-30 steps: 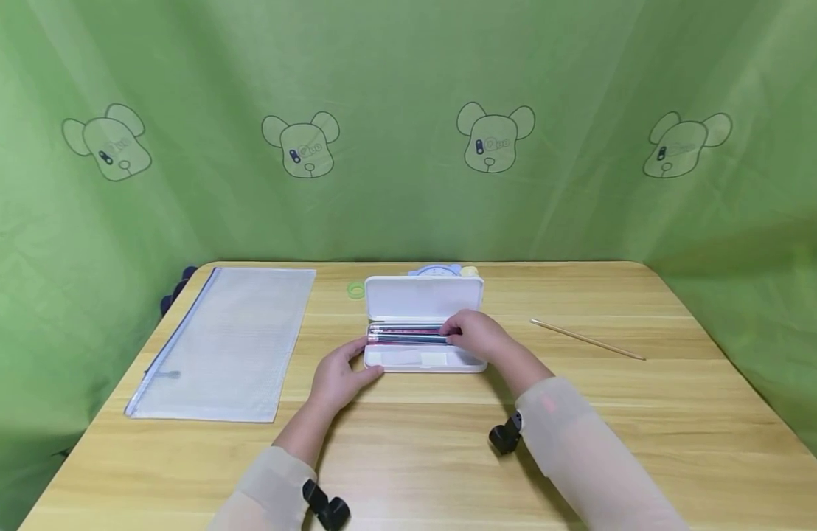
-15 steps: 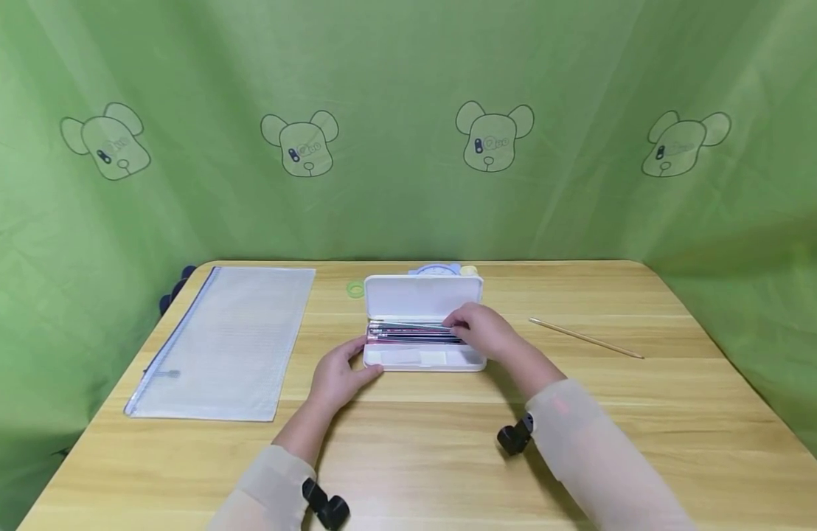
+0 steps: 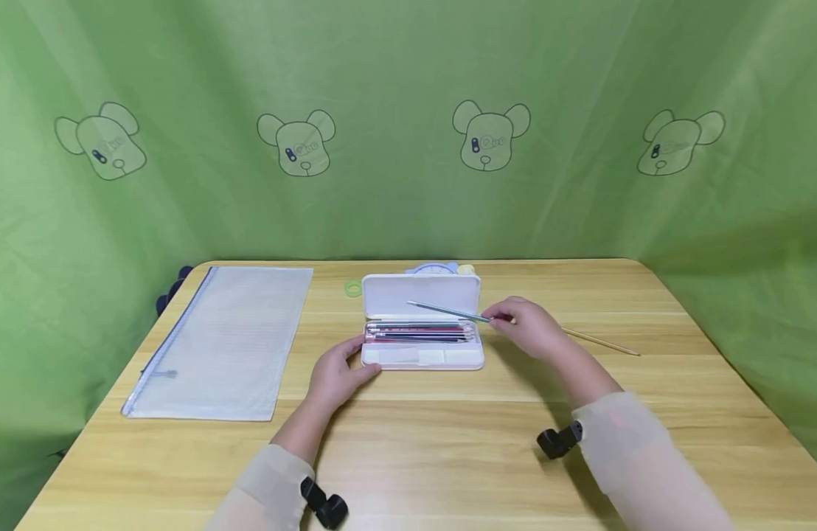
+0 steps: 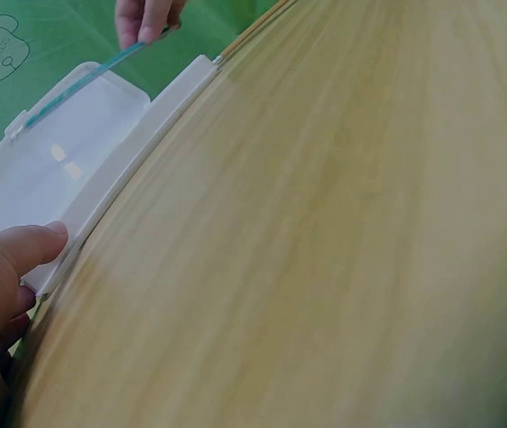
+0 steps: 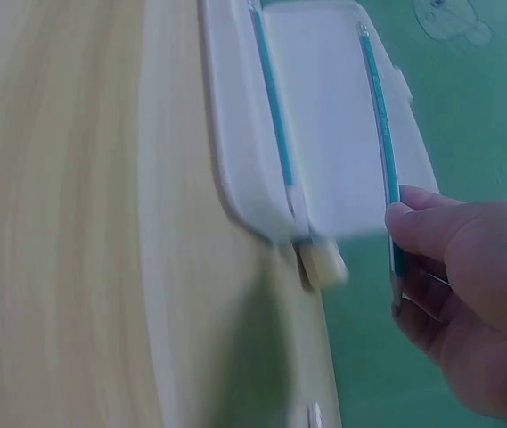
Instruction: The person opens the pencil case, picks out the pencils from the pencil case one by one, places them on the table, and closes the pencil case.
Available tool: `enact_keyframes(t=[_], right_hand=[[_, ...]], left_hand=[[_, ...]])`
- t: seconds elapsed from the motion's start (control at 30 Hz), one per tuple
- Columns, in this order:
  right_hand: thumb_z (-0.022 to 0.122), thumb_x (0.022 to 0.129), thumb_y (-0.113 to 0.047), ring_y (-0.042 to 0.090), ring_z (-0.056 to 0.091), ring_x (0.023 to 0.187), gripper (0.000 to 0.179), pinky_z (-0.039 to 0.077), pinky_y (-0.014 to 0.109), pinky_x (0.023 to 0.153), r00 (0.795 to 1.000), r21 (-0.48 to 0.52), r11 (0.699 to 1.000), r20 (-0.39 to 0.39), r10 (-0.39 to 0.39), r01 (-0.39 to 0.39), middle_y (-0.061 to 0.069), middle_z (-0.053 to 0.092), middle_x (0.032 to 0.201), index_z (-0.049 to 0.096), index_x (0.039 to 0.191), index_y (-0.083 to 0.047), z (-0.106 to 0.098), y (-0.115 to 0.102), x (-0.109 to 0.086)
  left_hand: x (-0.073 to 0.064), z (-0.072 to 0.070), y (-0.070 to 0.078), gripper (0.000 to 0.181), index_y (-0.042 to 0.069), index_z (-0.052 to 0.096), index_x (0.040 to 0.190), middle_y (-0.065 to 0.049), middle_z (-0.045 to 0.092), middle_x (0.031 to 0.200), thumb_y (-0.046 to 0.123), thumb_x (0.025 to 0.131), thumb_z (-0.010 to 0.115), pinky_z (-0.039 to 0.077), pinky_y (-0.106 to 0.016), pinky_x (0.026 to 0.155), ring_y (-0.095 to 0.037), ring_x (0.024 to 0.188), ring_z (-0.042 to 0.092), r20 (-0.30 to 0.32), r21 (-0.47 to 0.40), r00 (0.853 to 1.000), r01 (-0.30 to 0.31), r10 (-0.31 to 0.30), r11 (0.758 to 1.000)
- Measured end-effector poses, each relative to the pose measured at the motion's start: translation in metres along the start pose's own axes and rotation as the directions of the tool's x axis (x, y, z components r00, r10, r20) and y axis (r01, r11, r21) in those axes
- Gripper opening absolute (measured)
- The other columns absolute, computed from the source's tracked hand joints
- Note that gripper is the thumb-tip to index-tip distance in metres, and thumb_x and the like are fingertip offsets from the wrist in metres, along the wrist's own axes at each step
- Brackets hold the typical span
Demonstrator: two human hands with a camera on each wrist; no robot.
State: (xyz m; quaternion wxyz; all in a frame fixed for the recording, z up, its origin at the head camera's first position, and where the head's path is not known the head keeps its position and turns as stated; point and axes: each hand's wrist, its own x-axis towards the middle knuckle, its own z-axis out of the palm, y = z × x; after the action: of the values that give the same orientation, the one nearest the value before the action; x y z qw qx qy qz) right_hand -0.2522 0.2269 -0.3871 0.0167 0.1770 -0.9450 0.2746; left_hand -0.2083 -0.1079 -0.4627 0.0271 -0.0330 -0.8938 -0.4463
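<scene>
A white pencil case (image 3: 422,293) stands on the table with its lid raised. Several pencils (image 3: 418,336) lie side by side in its rear tray. My left hand (image 3: 334,375) holds the case's left end, thumb (image 4: 35,245) along the front wall and fingers at the side. Above the case's right end, my right hand (image 3: 529,330) pinches a teal pencil (image 5: 378,107) between thumb and fingers. Slightly tilted, the pencil points left across the lid, its eraser end away from the hand. In the right wrist view another teal pencil (image 5: 273,107) lies in the case.
On the left lies a translucent mesh zip bag (image 3: 216,343). A bare-wood pencil (image 3: 604,343) rests on the table at right, partly behind my right hand. Behind the case are a green ring (image 3: 353,288), a light-blue object (image 3: 433,268) and a cream-coloured one (image 3: 466,270).
The right hand has lifted a teal pencil out of the case and moved right and up with it. The left hand stays on the case's left end.
</scene>
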Motion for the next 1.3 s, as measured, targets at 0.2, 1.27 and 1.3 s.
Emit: enact_keyframes(t=[0.2,1.27,1.3], right_hand=[[0.058,0.096,-0.01,0.029,0.06,0.097,0.022,0.054,0.042,0.081,0.997,-0.021,0.997,-0.025,0.071,-0.072,0.017,0.066,0.109,0.069,0.114,-0.003,-0.024,0.025,-0.025],[0.056,0.096,-0.009,0.057,0.05,0.116,0.024,0.041,0.069,0.095,0.956,-0.216,0.934,0.014,0.294,-0.284,0.034,0.06,0.122,0.067,0.113,0.003,-0.055,0.14,-0.093],[0.056,0.096,-0.009,0.057,0.05,0.115,0.023,0.042,0.069,0.094,0.956,-0.218,0.934,0.014,0.293,-0.283,0.034,0.06,0.121,0.067,0.113,0.003,-0.055,0.14,-0.093]], left_hand=[[-0.001,0.0,0.001,0.063,0.004,0.058,0.134,-0.013,0.06,0.138,0.029,0.081,0.079,0.039,-0.046,0.116,-0.032,0.133,0.051,-0.004,0.009,1.0,-0.008,0.008,1.0],[-0.001,0.0,0.0,0.063,0.003,0.057,0.135,-0.014,0.06,0.137,0.029,0.082,0.079,0.04,-0.046,0.115,-0.032,0.133,0.052,-0.007,0.006,1.0,-0.021,0.021,1.0],[-0.001,0.0,0.0,0.063,0.003,0.057,0.135,-0.014,0.06,0.137,0.029,0.082,0.079,0.04,-0.046,0.115,-0.032,0.133,0.052,-0.008,0.005,1.0,-0.021,0.021,1.0]])
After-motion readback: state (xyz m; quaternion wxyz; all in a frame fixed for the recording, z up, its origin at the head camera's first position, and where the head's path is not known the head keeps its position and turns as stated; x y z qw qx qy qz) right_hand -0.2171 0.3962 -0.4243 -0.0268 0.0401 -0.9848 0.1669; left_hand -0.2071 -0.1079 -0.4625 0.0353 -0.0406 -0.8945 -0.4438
